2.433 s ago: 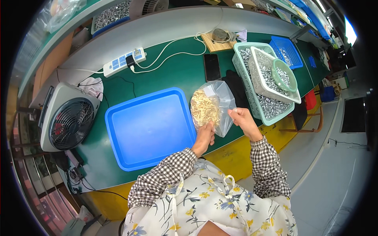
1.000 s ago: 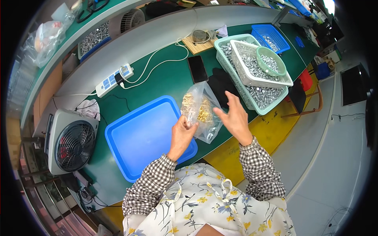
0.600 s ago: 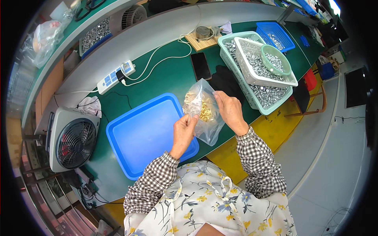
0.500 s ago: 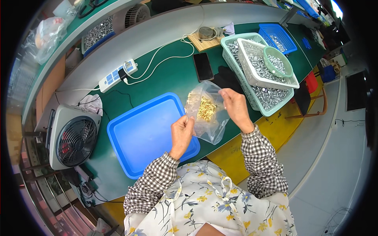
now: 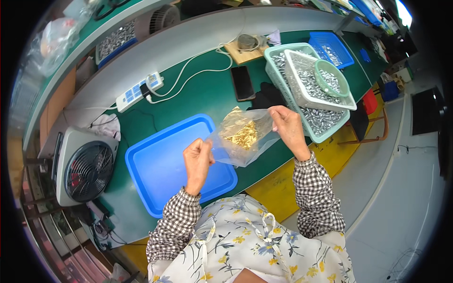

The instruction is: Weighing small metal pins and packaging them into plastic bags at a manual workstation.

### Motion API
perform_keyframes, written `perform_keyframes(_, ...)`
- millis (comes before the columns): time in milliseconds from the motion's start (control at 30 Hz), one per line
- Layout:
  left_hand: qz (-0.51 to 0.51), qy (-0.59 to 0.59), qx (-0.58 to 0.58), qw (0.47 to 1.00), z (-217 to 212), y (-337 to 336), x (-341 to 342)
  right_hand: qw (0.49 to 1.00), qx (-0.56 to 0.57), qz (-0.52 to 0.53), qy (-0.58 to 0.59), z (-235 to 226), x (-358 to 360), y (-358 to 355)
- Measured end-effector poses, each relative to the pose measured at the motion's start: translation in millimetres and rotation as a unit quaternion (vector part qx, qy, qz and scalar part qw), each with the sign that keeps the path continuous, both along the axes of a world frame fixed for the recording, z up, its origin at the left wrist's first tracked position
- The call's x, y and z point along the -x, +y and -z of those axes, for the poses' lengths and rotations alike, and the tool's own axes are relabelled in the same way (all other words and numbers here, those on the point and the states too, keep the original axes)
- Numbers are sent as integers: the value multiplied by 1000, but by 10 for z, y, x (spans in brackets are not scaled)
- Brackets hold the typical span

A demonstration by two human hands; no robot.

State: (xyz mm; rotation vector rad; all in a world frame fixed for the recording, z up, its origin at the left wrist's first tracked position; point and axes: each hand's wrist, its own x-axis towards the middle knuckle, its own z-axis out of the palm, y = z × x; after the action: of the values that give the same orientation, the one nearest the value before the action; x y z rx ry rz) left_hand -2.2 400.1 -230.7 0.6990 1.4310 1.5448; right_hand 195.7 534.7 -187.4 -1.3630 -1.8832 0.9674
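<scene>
A clear plastic bag (image 5: 222, 152) is stretched between my two hands, with many small gold-coloured metal parts (image 5: 244, 134) heaped inside it. My left hand (image 5: 198, 159) pinches one side of the bag above the right part of a blue tray (image 5: 158, 177). On the opposite side my right hand (image 5: 289, 126) grips the bag's upper edge, near the stacked baskets. Nothing lies in the tray, which rests on the green tabletop (image 5: 188, 99).
On the right stand a pale green basket (image 5: 270, 66) and a white basket (image 5: 295, 75) with silver metal parts, a small green bowl (image 5: 348, 87) on top. A phone (image 5: 242, 82), power strip (image 5: 127, 98) and fan (image 5: 87, 165) are also on the table.
My left hand has moved left and my right hand slightly right and down, so the bag is pulled wider. The gold-coloured parts have shifted inside it.
</scene>
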Motion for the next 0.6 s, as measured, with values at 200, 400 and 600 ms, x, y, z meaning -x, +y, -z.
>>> perform_keyframes(200, -6, 42, -11, 999, -38, 31, 66, 998, 15, 42, 40, 152, -38, -94)
perform_keyframes(400, 77, 73, 14, 994, 71, -70, 280, 999, -28, -4, 15, -120, -366, 174)
perform_keyframes(600, 141, 85, 67, 984, 83, -181, 310, 928, -246, 246, -136, -48, -1955, 1479)
